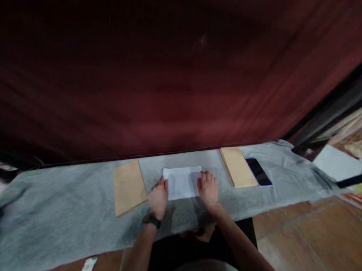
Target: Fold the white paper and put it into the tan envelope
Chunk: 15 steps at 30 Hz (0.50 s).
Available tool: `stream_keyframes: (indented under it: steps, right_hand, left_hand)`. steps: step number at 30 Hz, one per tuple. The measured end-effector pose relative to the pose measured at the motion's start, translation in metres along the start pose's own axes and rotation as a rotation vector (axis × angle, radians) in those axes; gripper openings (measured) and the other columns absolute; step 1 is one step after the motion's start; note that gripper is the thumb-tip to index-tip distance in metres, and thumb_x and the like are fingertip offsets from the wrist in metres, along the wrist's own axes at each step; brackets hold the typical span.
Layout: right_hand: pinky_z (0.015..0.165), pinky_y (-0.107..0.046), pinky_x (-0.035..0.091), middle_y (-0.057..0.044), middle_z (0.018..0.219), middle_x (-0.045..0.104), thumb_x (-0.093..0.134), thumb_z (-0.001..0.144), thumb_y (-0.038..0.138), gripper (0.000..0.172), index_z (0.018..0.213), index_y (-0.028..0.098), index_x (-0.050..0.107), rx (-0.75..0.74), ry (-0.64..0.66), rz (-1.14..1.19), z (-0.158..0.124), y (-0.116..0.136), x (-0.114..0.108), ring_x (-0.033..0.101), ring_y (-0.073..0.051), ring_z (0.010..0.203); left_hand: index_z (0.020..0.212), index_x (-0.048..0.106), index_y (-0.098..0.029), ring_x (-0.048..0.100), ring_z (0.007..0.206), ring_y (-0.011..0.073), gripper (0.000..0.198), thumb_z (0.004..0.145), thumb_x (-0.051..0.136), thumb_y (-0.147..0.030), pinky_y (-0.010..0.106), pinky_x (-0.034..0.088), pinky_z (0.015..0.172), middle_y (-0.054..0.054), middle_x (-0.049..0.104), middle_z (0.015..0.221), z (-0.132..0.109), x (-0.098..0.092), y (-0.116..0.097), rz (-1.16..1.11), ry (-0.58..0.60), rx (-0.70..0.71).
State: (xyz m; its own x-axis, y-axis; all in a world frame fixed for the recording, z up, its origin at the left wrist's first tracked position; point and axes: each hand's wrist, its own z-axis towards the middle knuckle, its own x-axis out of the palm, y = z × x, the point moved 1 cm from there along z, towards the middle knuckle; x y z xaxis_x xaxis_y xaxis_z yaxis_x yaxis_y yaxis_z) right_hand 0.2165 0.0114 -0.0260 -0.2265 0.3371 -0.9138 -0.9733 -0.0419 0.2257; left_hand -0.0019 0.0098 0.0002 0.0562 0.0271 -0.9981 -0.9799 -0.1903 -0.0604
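A folded sheet of white paper [182,183] lies flat on the grey cloth, its long side running left to right. My left hand [159,197] grips its left edge, thumb and fingers drawn together there. At the opposite edge, my right hand [209,189] holds the paper with bent fingers. Just left of my left hand lies a tan paper envelope [129,187]. A stack of similar tan envelopes [239,167] is to the right of my right hand.
A dark-screened phone [259,172] lies beside the right-hand stack. Grey cloth [82,203] covers the long narrow surface, which ends at a dark red upright panel [174,112]. Tiled floor [332,232] shows below, with a white scrap [88,267] on it at the left.
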Motion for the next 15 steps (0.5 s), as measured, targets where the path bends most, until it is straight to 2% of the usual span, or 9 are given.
stream_keyframes:
  steps: [2, 5, 11, 13, 15]
  right_hand:
    - [0.102, -0.048, 0.043, -0.019, 0.141, 0.055, 0.042, 0.101, 0.024, 0.04, 0.139, 0.012, 0.052, -0.139, -0.007, 0.057, -0.002, 0.012, 0.006, 0.051, -0.031, 0.128]
    - [0.111, -0.047, 0.036, -0.015, 0.154, 0.042, 0.045, 0.102, 0.03, 0.047, 0.146, 0.015, 0.045, -0.265, 0.003, 0.099, -0.008, 0.024, 0.015, 0.039, -0.03, 0.14]
    - [0.115, -0.05, 0.031, -0.014, 0.159, 0.033, 0.046, 0.101, 0.042, 0.053, 0.149, 0.019, 0.043, -0.273, 0.018, 0.082, -0.015, 0.026, 0.029, 0.035, -0.032, 0.144]
    - [0.115, -0.05, 0.031, -0.014, 0.159, 0.033, 0.046, 0.101, 0.043, 0.054, 0.149, 0.019, 0.043, -0.273, 0.016, 0.077, -0.016, 0.025, 0.03, 0.036, -0.032, 0.144]
    - [0.115, -0.05, 0.031, -0.014, 0.159, 0.033, 0.045, 0.101, 0.043, 0.053, 0.149, 0.019, 0.043, -0.275, 0.018, 0.072, -0.015, 0.025, 0.031, 0.036, -0.032, 0.143]
  left_hand:
    - [0.113, 0.063, -0.017, 0.074, 0.076, 0.0285, 0.044, 0.103, 0.029, -0.043, 0.032, 0.048, 0.063, 0.013, 0.076, 0.083, 0.002, 0.0, -0.001, -0.001, 0.022, -0.009]
    - [0.113, 0.063, -0.016, 0.074, 0.077, 0.0279, 0.042, 0.103, 0.031, -0.042, 0.032, 0.049, 0.064, 0.014, 0.075, 0.083, 0.004, 0.002, -0.002, -0.01, 0.04, -0.013]
    - [0.118, 0.061, -0.013, 0.073, 0.075, 0.028, 0.042, 0.103, 0.031, -0.038, 0.034, 0.05, 0.065, 0.014, 0.074, 0.081, 0.004, 0.003, 0.0, -0.03, 0.025, -0.009]
    - [0.118, 0.061, -0.011, 0.072, 0.079, 0.0287, 0.04, 0.102, 0.032, -0.035, 0.038, 0.051, 0.071, 0.016, 0.073, 0.087, 0.004, 0.002, -0.001, -0.032, -0.023, -0.017]
    - [0.118, 0.061, -0.009, 0.07, 0.094, 0.031, 0.038, 0.101, 0.034, -0.029, 0.044, 0.051, 0.083, 0.019, 0.072, 0.101, 0.003, 0.002, -0.007, -0.03, -0.125, 0.001]
